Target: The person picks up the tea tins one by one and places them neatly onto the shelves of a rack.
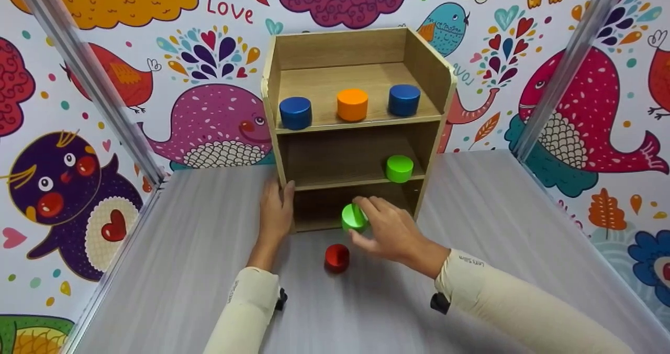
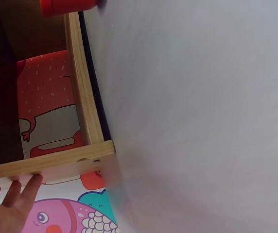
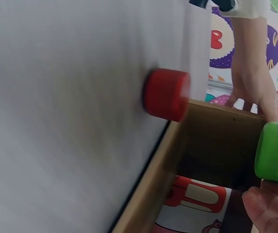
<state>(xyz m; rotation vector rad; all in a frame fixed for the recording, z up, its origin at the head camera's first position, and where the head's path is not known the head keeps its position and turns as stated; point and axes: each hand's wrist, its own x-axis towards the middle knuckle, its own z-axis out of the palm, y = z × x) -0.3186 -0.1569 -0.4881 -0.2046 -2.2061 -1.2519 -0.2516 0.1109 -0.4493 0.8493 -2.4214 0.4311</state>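
Observation:
My right hand pinches a green cylindrical block in front of the bottom level of a small wooden shelf. In the right wrist view, fingers and thumb sit on opposite sides of the green block. My left hand holds the shelf's left side panel low down, fingers outside and thumb at the front edge. Its fingertips touch the panel's outer face in the left wrist view. A red cylindrical block stands on the table just in front of the shelf, below the right hand.
On the top level stand a blue block, an orange block and another blue block. A second green block sits at the middle level's right end. Patterned walls with metal posts surround the grey table.

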